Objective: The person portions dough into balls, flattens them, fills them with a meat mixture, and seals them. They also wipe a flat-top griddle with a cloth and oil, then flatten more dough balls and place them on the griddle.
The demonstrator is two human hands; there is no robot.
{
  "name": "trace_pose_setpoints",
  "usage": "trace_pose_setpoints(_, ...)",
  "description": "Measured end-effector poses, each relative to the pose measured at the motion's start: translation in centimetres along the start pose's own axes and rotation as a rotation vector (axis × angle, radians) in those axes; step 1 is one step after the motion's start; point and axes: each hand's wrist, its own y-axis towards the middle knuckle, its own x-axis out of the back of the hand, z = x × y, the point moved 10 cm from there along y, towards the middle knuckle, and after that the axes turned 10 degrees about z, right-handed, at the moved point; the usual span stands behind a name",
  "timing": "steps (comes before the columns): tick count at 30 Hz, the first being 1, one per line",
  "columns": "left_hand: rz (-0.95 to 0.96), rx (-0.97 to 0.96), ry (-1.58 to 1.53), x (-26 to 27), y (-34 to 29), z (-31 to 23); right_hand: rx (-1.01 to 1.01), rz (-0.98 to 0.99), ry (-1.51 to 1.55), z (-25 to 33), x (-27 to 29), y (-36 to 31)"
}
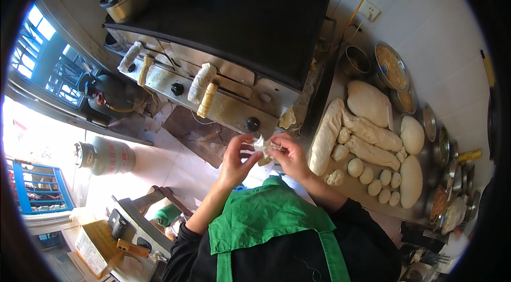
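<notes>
In front of the green apron (269, 210), both my hands meet at a small, crumpled whitish piece (260, 145); whether it is paper, film or dough I cannot tell. My left hand (237, 162) pinches it from the left with bent fingers. From the other side, my right hand (290, 155) grips its edge between thumb and fingers. To the right, a work table bears long dough rolls (326, 135), a large dough lump (368, 103) and several small round dough balls (366, 175). Oval dough pieces (412, 182) lie along the table's far right side.
Ahead stands a wide black griddle (229, 26) with cloth-wrapped handles (202, 82) and a lidded pot (125, 2). A grey gas cylinder (109, 155) is on the floor at left. Metal bowls (392, 66) line the right wall. A small table (136, 218) sits lower left.
</notes>
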Motion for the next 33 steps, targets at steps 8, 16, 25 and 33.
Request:
trace_pose_setpoints(8, 0.032, 0.023, 0.048, 1.7, -0.3, 2.0, -0.027, -0.017, -0.210, 0.8, -2.8, -0.3)
trace_pose_setpoints(16, 0.250, 0.057, -0.125, -1.3, 2.9, 2.2, -0.059, 0.007, -0.179, -0.3, 1.5, 0.6)
trace_pose_setpoints(25, 0.289, 0.080, -0.022, -1.7, 5.8, 0.9, -0.211, 0.091, 0.085, -2.7, 3.4, 3.0)
trace_pose_setpoints(33, 0.257, 0.158, -0.219, -0.5, 6.8, 3.9, -0.101, 0.123, -0.174, -0.8, 2.9, 4.2)
